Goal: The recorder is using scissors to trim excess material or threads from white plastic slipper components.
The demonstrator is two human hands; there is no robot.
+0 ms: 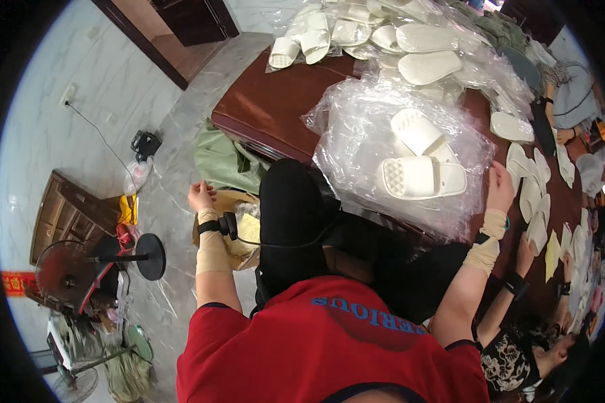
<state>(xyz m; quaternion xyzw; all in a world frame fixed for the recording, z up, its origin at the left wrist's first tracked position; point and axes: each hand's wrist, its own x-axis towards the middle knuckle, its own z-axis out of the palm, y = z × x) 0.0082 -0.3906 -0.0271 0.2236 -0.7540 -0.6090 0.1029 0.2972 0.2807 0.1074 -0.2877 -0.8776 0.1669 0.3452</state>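
Note:
A pair of white slippers [417, 178] lies on a stack of transparent plastic bags [356, 134] on the table before me. One slipper partly overlaps the other. My right hand [499, 188] is at the right edge of the stack, its fingers closed at the plastic beside the slippers. Off to the left, away from the table, my left hand [202, 196] hangs above the floor with its fingers curled in and nothing seen in them. Just beside that hand stands an open cardboard box [242, 201] with yellowish paper inside.
Many bagged white slippers [429, 40] are heaped at the far end of the brown table [275, 101]. More slippers [531, 191] line its right side, where co-workers' hands [526, 254] are busy. Green cloth [228, 161] hangs near the box; a standing fan [67, 269] is left.

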